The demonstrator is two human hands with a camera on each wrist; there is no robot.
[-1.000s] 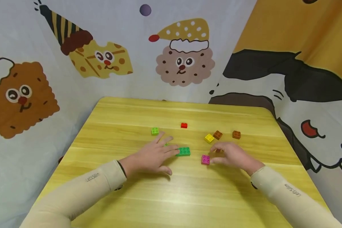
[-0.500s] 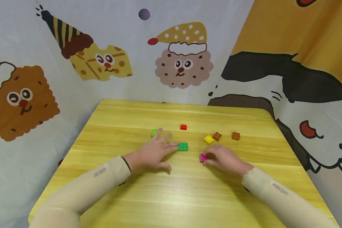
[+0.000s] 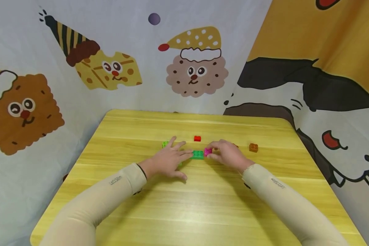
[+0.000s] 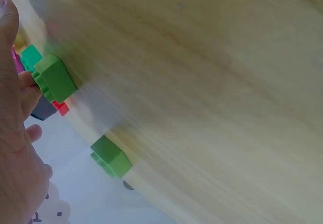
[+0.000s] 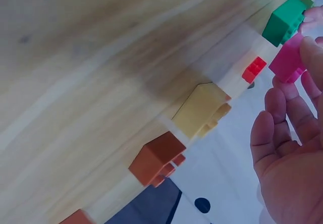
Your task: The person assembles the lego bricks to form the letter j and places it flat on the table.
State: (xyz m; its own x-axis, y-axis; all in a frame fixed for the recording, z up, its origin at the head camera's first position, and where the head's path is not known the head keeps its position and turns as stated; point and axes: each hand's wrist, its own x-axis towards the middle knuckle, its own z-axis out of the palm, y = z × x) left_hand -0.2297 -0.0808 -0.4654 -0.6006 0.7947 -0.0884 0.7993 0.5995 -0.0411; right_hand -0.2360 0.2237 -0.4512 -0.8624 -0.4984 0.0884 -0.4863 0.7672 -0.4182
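My right hand (image 3: 231,155) pinches a magenta toy building brick (image 3: 207,151) between thumb and fingers, at the right end of a longer green brick (image 3: 198,155). Whether those two bricks touch, I cannot tell. With fingers spread, my left hand (image 3: 168,161) reaches over the green brick's left end and its fingertips touch it. One lime green brick (image 4: 55,79) sits beneath the left hand, mostly covered in the head view. Another lime green brick (image 4: 112,157) lies farther back, just beyond the left fingers.
A small red brick (image 3: 197,138) lies behind the green one. Behind my right hand are a yellow brick (image 5: 199,110) and a brown brick (image 5: 157,159), largely hidden in the head view. Another brown brick (image 3: 253,147) stands farther right on the wooden table (image 3: 184,212). Printed cloth hangs behind.
My right hand has taken hold of the magenta brick and carried it left and away from me, up to the green brick. The green brick has shifted slightly away from me under the left fingertips.
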